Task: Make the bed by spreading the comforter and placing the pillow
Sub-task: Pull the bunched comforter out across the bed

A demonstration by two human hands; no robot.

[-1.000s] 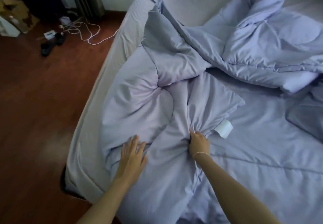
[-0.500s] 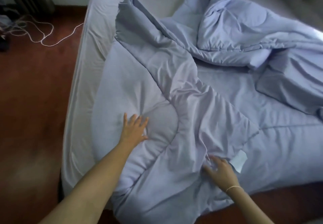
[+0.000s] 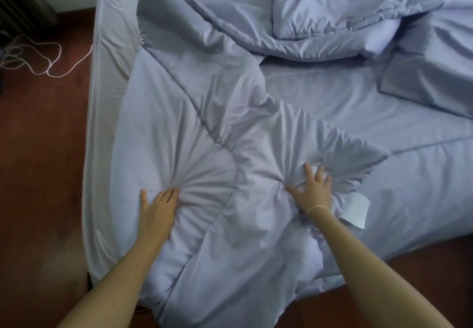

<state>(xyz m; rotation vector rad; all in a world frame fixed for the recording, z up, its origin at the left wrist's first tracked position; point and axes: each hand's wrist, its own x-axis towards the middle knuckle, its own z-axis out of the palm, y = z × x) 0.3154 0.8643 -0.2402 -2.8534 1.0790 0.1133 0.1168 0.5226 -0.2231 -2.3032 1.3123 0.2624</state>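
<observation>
— While the comforter [image 3: 204, 128] lies bunched across the bed [image 3: 102, 97], how does it handle?
— Soft, light, slack; I press my left hand [image 3: 156, 212] flat on it, and my right hand [image 3: 313, 192] claws a fold near the tag [image 3: 355, 210]. I'd grip the corners. Pillow [image 3: 430, 76] waits far right.
</observation>
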